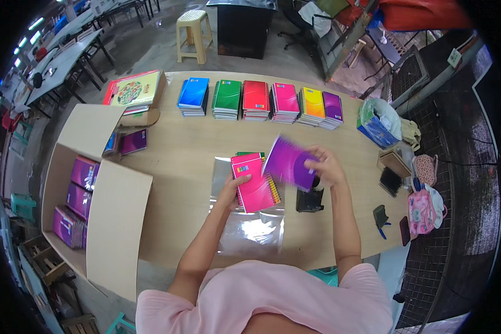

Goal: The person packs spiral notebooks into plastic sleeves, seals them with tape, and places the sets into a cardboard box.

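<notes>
My right hand (325,166) holds a purple spiral notebook (288,162) tilted just above the table, blurred by motion. My left hand (231,190) rests on the left edge of a short stack of notebooks with a pink one (255,181) on top; a green cover peeks out beneath it. The stack lies on a sheet of clear plastic wrap (250,222) spread on the wooden table (178,167).
Along the far edge stand stacks of blue (193,94), green (227,98), red (256,98), pink (285,101), yellow (313,105) and purple (333,109) notebooks. An open cardboard box (103,206) with purple packs sits at left. A black tape dispenser (309,200), bags and pouches lie right.
</notes>
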Motion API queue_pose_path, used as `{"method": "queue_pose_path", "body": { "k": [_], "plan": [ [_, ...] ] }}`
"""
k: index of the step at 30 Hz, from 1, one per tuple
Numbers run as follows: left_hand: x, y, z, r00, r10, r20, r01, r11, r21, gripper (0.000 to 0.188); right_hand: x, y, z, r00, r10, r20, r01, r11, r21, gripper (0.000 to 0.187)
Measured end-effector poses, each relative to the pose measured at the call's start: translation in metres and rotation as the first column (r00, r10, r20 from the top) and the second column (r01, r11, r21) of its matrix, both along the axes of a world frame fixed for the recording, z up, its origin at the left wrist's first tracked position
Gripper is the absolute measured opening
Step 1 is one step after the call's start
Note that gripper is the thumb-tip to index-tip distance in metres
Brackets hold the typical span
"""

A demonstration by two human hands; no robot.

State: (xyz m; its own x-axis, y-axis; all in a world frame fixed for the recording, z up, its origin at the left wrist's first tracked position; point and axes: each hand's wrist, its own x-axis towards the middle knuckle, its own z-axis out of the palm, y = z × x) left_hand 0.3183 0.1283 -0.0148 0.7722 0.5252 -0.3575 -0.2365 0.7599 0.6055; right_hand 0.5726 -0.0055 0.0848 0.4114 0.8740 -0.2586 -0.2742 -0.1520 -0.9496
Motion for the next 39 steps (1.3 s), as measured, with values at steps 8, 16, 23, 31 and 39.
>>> {"method": "queue_pose_path", "body": {
  "k": [8,16,23,31,39],
  "plan": [
    [-0.073,-0.055,-0.032,0.937,-0.296,0.183,0.326,0.932,-0.159,0.057,-0.134,0.051,0.028,0.311,0.601,0.737,-0.579,0.734,-0.354,0.043],
    [-0.127,-0.109,0.063,0.962,0.155,-0.225,0.068,0.662,0.746,0.082,-0.105,-0.035,-0.070,0.638,-0.044,0.769,-0.018,0.997,0.072,0.052],
    [-0.149,-0.117,0.110,0.980,0.189,-0.062,0.157,-0.540,0.827,0.089,-0.126,-0.084,-0.135,0.856,0.430,0.287,-0.444,0.896,-0.015,0.064],
    [-0.104,-0.114,-0.003,0.976,0.207,-0.070,-0.046,0.510,0.859,0.120,-0.144,-0.078,-0.162,0.888,0.283,0.362,-0.369,0.908,0.197,0.078],
    [-0.116,-0.095,-0.052,0.955,0.280,-0.101,-0.123,0.681,0.722,0.112,-0.235,-0.045,-0.137,0.980,-0.065,0.191,0.006,0.955,0.296,0.107]
  ]
}}
